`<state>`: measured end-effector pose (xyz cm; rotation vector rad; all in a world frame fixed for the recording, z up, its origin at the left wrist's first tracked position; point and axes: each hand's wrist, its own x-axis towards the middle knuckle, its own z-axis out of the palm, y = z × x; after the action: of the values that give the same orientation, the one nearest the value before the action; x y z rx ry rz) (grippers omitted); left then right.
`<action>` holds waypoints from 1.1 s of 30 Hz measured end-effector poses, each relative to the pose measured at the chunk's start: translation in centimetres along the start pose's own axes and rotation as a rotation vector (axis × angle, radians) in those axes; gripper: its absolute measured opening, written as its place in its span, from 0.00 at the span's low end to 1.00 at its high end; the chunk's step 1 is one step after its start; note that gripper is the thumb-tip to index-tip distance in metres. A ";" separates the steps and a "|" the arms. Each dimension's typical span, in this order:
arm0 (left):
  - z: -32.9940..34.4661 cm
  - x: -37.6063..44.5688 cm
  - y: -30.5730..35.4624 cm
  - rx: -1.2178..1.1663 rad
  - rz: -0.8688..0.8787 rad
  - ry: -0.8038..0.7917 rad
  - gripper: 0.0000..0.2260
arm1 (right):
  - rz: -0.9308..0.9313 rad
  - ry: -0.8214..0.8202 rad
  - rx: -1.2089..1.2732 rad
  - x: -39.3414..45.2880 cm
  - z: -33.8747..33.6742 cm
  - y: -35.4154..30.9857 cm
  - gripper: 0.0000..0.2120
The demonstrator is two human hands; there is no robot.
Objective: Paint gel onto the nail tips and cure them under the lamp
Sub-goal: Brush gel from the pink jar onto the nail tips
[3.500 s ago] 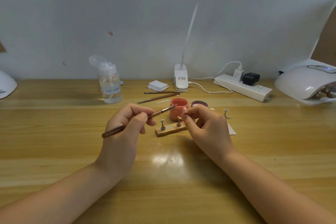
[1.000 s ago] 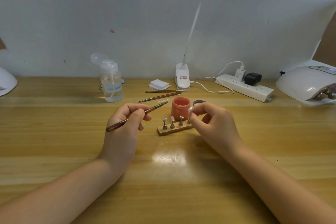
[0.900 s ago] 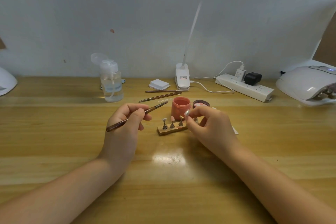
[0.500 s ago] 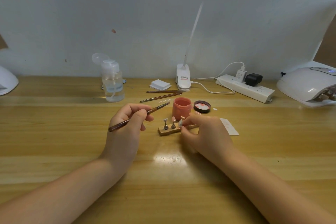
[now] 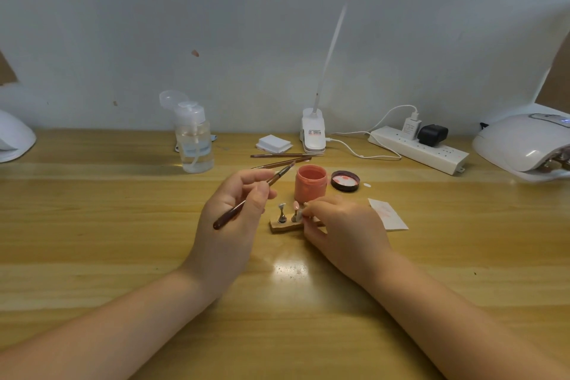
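While the table is what fills most of my view, the cure lamp at its far right edge is the biggest piece of the job, and I judge it is already in use: something small sits in its mouth, though I cannot tell what it is

The pump bottle stands at the back left, well apart from the work

My left hand pinches the brush between thumb and fingers, bristles raised toward the pink gel jar but not in it, so I read this as a pause between strokes

My right hand is curled over the right end of the wooden holder, fingertips pinching one of the little stands there; whether it is seating or lifting it I cannot tell

The jar is open, its lid lying just beside it

On the holder, one nail tip looks pink, so I take it as painted; the stand left of it carries a pale tip that still looks bare

My estimate: partway through, with painting of the pale tip and curing of this batch still to do
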<state>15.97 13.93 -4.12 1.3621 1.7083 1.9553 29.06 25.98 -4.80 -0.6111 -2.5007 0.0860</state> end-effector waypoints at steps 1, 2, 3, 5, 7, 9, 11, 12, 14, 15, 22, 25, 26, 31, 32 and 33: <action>0.0 -0.1 0.1 0.015 0.021 -0.015 0.09 | -0.004 -0.005 -0.015 0.0 0.0 0.0 0.11; 0.0 -0.2 0.1 0.033 0.041 -0.022 0.09 | -0.009 -0.003 -0.038 0.0 0.1 0.0 0.11; 0.0 -0.2 0.2 0.057 0.062 -0.024 0.09 | -0.016 0.008 -0.059 -0.1 0.0 0.0 0.11; -0.1 -0.3 0.3 0.138 0.135 -0.030 0.09 | -0.022 0.100 -0.042 -0.2 -0.5 -0.4 0.07; -0.3 -0.2 0.4 0.262 0.261 -0.052 0.09 | -0.025 0.252 0.053 -0.4 -1.0 -0.7 0.01; -0.4 -0.2 0.5 0.363 0.333 -0.095 0.10 | -0.032 0.314 0.136 -0.5 -1.4 -1.1 0.03; -0.4 -0.1 0.6 0.425 0.346 -0.133 0.13 | -0.059 0.312 0.205 -0.4 -1.5 -1.6 0.03; -0.4 -0.1 0.6 0.444 0.351 -0.144 0.14 | -0.075 0.299 0.225 -0.4 -1.5 -1.8 0.03; -0.5 0.0 0.6 0.470 0.375 -0.157 0.14 | -0.111 0.260 0.244 -0.4 -1.6 -2.1 0.03; -0.5 0.0 0.6 0.480 0.390 -0.157 0.14 | -0.123 0.241 0.254 -0.4 -1.6 -2.1 0.03; -0.9 0.3 0.4 0.480 0.400 -0.142 0.10 | -0.138 0.188 0.294 -0.3 -1.8 -1.9 0.03; -0.9 0.4 0.4 0.484 0.408 -0.151 0.11 | -0.161 0.171 0.301 -0.2 -1.9 -1.8 0.04; -0.9 0.4 0.5 0.491 0.414 -0.154 0.12 | -0.169 0.165 0.300 -0.2 -1.9 -1.9 0.05; -0.9 0.4 0.8 0.475 0.403 -0.136 0.11 | -0.171 0.161 0.338 -0.2 -1.9 -2.0 0.08; -0.9 0.3 0.8 0.467 0.400 -0.131 0.11 | -0.172 0.160 0.345 -0.2 -1.9 -2.0 0.08; -0.9 0.3 0.8 0.460 0.396 -0.127 0.12 | -0.173 0.162 0.351 -0.2 -1.9 -2.0 0.07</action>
<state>15.45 13.33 -3.21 2.0730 2.0302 1.6499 29.43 23.97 -2.95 -0.2450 -2.2946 0.3848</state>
